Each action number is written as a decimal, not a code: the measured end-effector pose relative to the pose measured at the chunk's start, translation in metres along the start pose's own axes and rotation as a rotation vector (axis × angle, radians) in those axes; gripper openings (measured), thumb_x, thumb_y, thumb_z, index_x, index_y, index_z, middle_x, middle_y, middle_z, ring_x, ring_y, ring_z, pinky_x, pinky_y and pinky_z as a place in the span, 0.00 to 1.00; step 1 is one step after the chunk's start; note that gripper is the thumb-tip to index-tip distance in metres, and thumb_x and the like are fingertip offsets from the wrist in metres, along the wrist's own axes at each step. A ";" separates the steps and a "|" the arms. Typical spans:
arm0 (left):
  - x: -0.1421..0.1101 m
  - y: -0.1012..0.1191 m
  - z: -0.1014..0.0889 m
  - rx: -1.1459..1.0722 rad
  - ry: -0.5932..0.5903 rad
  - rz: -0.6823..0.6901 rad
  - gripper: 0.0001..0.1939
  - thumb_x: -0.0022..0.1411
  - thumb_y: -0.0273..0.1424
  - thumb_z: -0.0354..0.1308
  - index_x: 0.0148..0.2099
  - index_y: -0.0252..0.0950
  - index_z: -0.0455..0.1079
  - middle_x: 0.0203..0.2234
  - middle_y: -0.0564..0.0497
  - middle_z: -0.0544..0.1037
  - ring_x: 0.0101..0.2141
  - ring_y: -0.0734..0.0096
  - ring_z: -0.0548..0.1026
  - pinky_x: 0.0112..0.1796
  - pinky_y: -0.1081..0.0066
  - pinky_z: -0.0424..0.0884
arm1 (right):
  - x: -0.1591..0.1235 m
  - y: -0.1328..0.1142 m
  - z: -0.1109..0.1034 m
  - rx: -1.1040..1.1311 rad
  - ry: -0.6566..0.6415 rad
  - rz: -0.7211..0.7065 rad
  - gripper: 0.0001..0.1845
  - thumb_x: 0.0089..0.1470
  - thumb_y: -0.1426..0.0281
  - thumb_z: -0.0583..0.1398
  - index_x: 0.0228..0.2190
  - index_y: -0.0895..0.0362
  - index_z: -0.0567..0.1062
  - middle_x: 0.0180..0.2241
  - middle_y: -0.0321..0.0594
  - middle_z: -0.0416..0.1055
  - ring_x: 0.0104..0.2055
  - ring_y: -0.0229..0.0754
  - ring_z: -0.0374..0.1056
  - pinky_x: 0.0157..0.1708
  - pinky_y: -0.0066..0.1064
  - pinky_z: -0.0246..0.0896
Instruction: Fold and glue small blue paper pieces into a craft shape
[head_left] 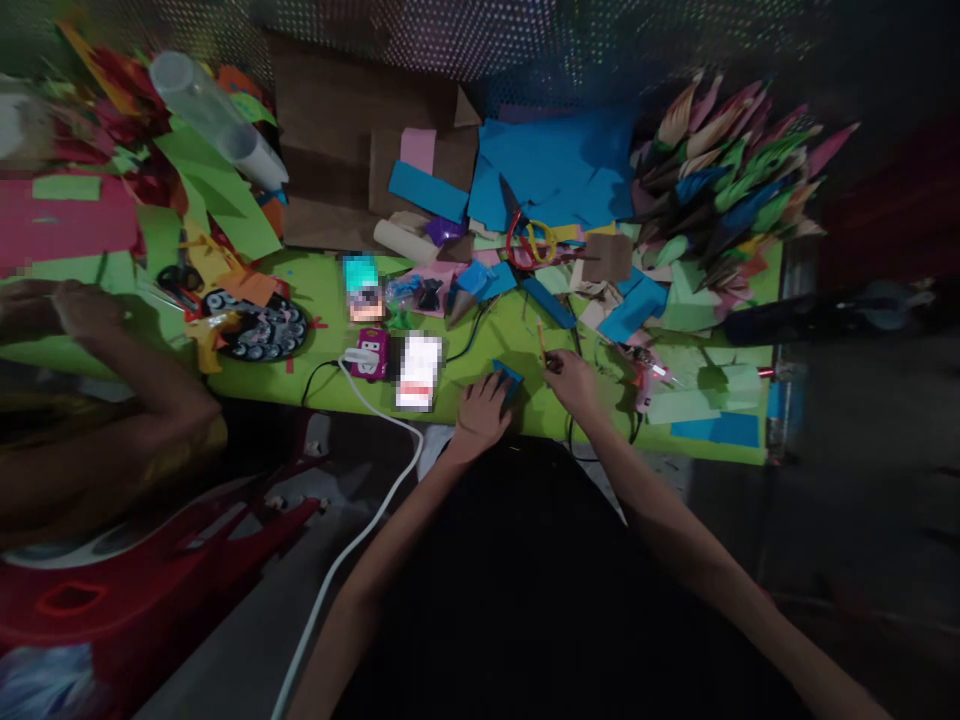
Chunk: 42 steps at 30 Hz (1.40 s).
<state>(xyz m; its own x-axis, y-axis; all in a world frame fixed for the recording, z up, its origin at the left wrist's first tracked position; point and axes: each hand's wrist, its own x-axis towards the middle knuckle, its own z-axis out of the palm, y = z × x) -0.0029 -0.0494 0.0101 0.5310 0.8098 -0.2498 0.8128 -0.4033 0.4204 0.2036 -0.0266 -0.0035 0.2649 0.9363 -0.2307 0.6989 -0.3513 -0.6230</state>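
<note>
My left hand (pixel 482 406) rests near the front edge of the green table (pixel 330 300), its fingers closed on a small folded piece of blue paper (pixel 509 376). To its right, my right hand (pixel 571 380) pinches a thin yellow stick (pixel 541 344), perhaps a pencil, held upright just beside the blue piece. The two hands are a short gap apart.
Blue paper sheets (pixel 555 170) and a heap of coloured paper cones (pixel 720 170) lie at the back right. Red and yellow scissors (pixel 531 243), a glue gun (pixel 643 385), a pink device with a white cable (pixel 371 354) and a clear tube (pixel 214 115) are around. Another person's arm (pixel 112 370) reaches in at left.
</note>
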 end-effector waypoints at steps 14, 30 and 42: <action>0.002 -0.001 0.003 -0.051 -0.003 -0.016 0.27 0.71 0.42 0.48 0.67 0.38 0.62 0.66 0.44 0.66 0.62 0.52 0.64 0.59 0.53 0.63 | -0.006 -0.046 0.011 0.466 -0.044 -0.153 0.11 0.51 0.58 0.64 0.31 0.52 0.78 0.33 0.40 0.79 0.37 0.46 0.75 0.40 0.38 0.71; 0.003 0.001 0.004 -0.060 -0.022 -0.033 0.28 0.69 0.40 0.52 0.68 0.40 0.61 0.66 0.44 0.65 0.62 0.53 0.64 0.59 0.54 0.62 | -0.004 -0.041 0.029 0.394 -0.020 -0.126 0.13 0.54 0.57 0.62 0.32 0.54 0.78 0.35 0.42 0.79 0.40 0.47 0.75 0.43 0.39 0.69; 0.004 0.002 0.002 -0.051 -0.013 -0.032 0.27 0.69 0.39 0.51 0.68 0.40 0.62 0.66 0.44 0.66 0.62 0.53 0.64 0.59 0.53 0.63 | -0.008 -0.034 0.026 0.361 -0.007 -0.089 0.15 0.54 0.55 0.62 0.32 0.54 0.78 0.35 0.43 0.80 0.39 0.47 0.75 0.42 0.39 0.69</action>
<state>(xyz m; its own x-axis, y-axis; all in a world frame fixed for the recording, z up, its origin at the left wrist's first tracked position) 0.0016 -0.0482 0.0085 0.5080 0.8163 -0.2749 0.8164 -0.3546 0.4557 0.1605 -0.0221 0.0006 0.2089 0.9634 -0.1682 0.4389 -0.2460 -0.8642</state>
